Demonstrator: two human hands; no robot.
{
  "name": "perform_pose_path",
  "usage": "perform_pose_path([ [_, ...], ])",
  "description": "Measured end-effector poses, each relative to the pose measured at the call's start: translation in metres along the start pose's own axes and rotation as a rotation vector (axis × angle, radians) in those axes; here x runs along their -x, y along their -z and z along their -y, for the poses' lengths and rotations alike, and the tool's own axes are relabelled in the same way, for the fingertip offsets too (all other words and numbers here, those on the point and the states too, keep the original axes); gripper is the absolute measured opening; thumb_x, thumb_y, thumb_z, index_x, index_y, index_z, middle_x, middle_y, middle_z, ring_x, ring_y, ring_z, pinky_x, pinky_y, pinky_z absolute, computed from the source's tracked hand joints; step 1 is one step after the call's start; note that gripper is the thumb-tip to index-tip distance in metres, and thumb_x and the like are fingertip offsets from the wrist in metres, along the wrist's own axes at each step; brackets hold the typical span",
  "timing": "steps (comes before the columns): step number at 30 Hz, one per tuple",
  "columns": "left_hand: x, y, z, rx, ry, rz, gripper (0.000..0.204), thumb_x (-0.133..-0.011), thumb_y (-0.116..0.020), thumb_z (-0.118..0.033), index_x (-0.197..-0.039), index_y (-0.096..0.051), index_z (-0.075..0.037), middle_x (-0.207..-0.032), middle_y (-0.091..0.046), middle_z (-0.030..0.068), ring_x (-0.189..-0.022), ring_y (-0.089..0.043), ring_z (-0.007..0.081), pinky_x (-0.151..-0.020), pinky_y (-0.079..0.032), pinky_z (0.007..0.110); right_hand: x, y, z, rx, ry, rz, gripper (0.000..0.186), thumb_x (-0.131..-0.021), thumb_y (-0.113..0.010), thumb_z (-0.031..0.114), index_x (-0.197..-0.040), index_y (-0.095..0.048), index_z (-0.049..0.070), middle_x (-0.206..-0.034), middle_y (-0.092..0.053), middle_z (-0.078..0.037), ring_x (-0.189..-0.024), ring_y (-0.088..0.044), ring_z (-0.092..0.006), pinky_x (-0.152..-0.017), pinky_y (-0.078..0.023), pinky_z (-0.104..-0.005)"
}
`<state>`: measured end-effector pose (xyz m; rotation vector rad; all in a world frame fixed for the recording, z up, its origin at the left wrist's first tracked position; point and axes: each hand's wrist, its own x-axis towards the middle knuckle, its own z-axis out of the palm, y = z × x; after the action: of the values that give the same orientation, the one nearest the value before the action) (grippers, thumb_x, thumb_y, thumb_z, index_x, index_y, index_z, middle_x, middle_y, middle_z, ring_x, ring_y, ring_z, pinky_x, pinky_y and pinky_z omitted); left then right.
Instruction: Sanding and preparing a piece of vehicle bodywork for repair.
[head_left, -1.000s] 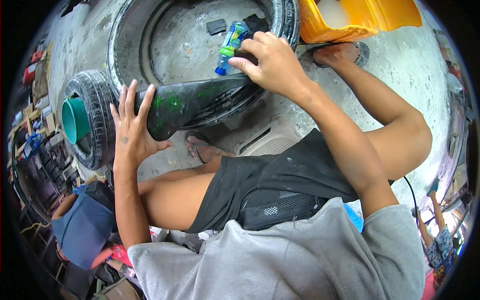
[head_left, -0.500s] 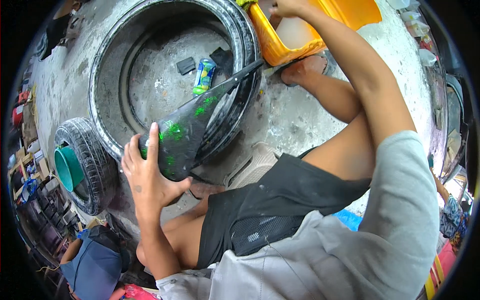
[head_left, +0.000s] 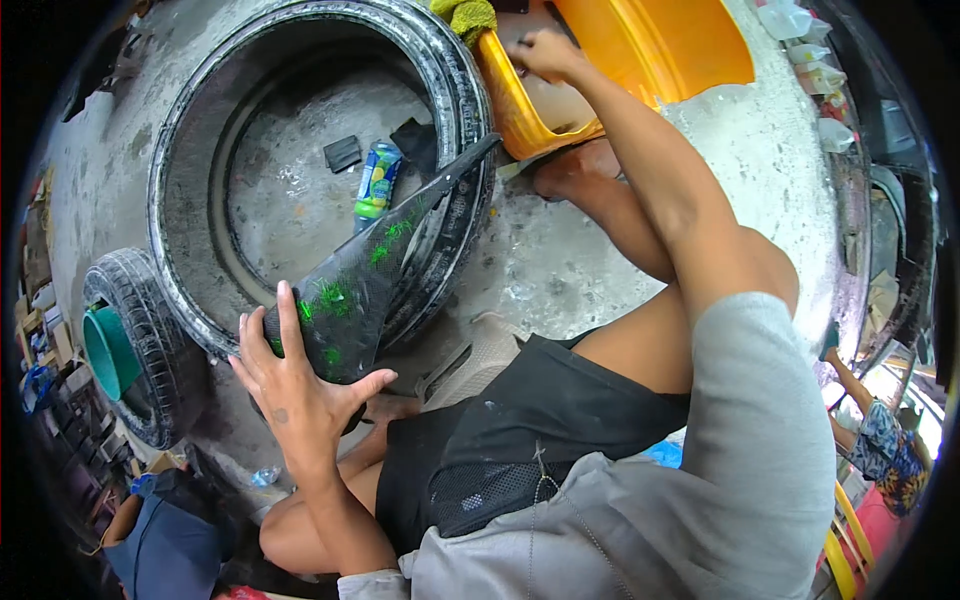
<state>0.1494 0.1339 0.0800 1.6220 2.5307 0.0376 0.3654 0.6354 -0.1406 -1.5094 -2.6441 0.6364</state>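
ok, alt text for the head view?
A person's left hand touches a black panel with green marks, angled across a big tire; the right hand is at a yellow tub. A bottle lies inside the ring; a smaller tire with a green container sits left.

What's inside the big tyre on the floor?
Inside the big tyre lie a bottle, a small dark block and a black scrap. The green-marked black piece hides the bottle's near end.

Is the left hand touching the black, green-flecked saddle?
Touching. The head view shows the left hand spread against the wide end of the saddle.
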Motion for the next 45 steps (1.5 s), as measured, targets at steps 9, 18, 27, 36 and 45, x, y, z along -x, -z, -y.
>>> perform_pose_path([
  [9,0.03,-0.028,-0.032,-0.03,0.206,-0.126,0.13,-0.044,-0.101,-0.042,-0.161,-0.045,-0.03,-0.146,-0.041,0.0159,-0.139,-0.043,0.0392,-0.11,-0.032,0.073,0.182,0.045,0.165,-0.135,0.363,-0.355,0.032,-0.092,-0.079,0.038,-0.1,-0.078,0.007,-0.095,-0.066,-0.022,-0.091,-0.065,-0.0417,-0.077,-0.053,-0.0489],
  [18,0.041,-0.052,-0.04,-0.015,0.243,-0.303,0.123,-0.042,-0.101,-0.04,-0.154,-0.051,-0.041,-0.146,-0.042,0.0112,-0.139,-0.043,0.0342,-0.108,-0.033,0.073,0.218,0.044,0.184,0.08,0.357,-0.536,0.024,-0.091,-0.08,0.029,-0.091,-0.071,0.006,-0.083,-0.058,-0.02,-0.082,-0.06,-0.0416,-0.073,-0.052,-0.0505],
  [27,0.037,-0.043,-0.037,0.023,0.255,-0.267,0.119,-0.044,-0.101,-0.037,-0.153,-0.053,-0.041,-0.146,-0.043,0.0104,-0.14,-0.044,0.0345,-0.109,-0.032,0.075,0.214,0.036,0.184,0.144,0.294,-0.609,0.025,-0.095,-0.077,0.029,-0.093,-0.074,0.005,-0.088,-0.06,-0.022,-0.084,-0.057,-0.0395,-0.072,-0.049,-0.0491],
  [36,0.028,-0.032,-0.033,-0.022,0.241,-0.207,0.126,-0.042,-0.101,-0.04,-0.157,-0.049,-0.035,-0.146,-0.042,0.0111,-0.14,-0.044,0.0342,-0.111,-0.035,0.069,0.217,0.017,0.181,-0.036,0.224,-0.68,0.024,-0.088,-0.085,0.026,-0.095,-0.073,0.006,-0.082,-0.053,-0.016,-0.083,-0.054,-0.0362,-0.073,-0.046,-0.0489],
  [45,0.017,-0.019,-0.02,-0.035,0.207,-0.114,0.135,-0.042,-0.102,-0.041,-0.162,-0.041,-0.034,-0.145,-0.044,0.0118,-0.14,-0.044,0.0344,-0.113,-0.033,0.066,0.199,0.012,0.178,-0.045,0.183,-0.778,0.025,-0.091,-0.081,0.029,-0.093,-0.072,0.005,-0.087,-0.058,-0.021,-0.086,-0.055,-0.0399,-0.074,-0.046,-0.0523],
])
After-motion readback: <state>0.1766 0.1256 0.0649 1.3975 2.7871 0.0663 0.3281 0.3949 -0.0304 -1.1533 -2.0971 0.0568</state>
